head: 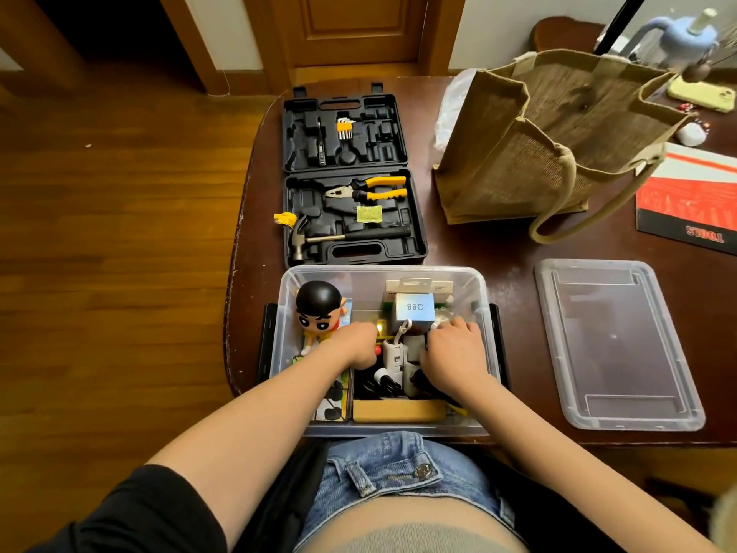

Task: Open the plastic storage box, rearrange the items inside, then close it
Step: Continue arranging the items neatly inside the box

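The clear plastic storage box (488, 313) stands open at the table's near edge. Its lid (616, 345) lies flat on the table to the right. Inside are a black-haired toy figure (319, 309) at the far left, a white carton marked Q88 (414, 307), a white gadget with a cord (393, 353), black pieces (383, 383) and a brown cardboard box (399, 411). Both my hands reach down into the box. My left hand (355, 345) is knuckles up beside the figure, fingers curled downward. My right hand (454, 351) is curled over items at the right; what either holds is hidden.
An open black tool case (351, 177) with pliers, hex keys and a hammer lies just behind the box. A burlap tote bag (558, 145) stands at the back right, with a red booklet (690, 193) and a phone (704, 95) beyond. The table's left edge drops to wooden floor.
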A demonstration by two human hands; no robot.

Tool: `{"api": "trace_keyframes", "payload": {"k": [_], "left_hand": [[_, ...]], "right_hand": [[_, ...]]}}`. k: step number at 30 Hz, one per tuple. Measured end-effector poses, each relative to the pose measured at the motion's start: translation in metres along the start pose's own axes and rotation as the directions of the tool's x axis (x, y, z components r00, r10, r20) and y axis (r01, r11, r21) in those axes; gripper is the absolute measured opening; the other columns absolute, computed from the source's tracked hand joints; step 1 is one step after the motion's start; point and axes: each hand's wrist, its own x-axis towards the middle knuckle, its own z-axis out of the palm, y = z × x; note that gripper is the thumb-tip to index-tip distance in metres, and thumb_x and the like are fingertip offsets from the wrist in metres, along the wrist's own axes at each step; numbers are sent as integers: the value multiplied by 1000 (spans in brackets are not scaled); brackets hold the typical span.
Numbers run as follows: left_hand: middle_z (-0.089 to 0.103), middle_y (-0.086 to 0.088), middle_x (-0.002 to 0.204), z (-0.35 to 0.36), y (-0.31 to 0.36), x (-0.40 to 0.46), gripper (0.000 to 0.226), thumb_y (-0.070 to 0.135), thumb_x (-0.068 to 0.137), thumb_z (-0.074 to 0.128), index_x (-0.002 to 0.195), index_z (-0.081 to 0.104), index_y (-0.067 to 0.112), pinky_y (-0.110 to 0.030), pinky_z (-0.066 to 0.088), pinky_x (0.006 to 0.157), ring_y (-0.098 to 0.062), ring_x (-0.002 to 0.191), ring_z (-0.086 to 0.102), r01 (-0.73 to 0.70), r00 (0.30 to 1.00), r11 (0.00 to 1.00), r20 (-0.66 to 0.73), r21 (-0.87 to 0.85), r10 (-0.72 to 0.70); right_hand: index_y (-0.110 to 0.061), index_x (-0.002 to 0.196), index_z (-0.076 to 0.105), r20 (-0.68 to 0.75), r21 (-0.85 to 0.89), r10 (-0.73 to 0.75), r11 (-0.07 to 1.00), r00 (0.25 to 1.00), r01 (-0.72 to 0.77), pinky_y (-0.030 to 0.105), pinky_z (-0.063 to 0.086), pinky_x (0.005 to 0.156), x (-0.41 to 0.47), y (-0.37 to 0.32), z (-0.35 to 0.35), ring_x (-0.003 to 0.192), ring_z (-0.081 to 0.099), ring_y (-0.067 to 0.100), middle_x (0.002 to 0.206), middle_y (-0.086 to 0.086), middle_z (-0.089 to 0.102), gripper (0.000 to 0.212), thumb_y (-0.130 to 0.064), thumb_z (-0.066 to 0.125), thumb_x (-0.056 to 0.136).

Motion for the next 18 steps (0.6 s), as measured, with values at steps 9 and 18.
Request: {"api": "trace_keyframes", "payload": {"k": [9, 18], "left_hand": [[56, -18, 123, 7, 0, -2, 33, 8, 92, 50, 124, 49, 3, -37, 47, 88, -33, 111, 55, -35, 999, 998, -7, -53, 35], [56, -18, 124, 7, -1, -5, 36, 3, 90, 48, 125, 51, 7, -35, 45, 86, -33, 111, 54, -99, 994, 989, -61, -105, 93]], "right_hand": [[-12, 117, 53, 140, 440, 328, 825, 934, -356, 41, 41, 95, 18, -17, 26, 116, 47, 32, 120, 13, 58, 46, -41, 59, 82], [-18, 94, 60, 326, 568, 188, 745, 926, -351, 34, 51, 81, 24, -5, 23, 96, 61, 23, 95, 2, 65, 32, -36, 70, 70]]}}
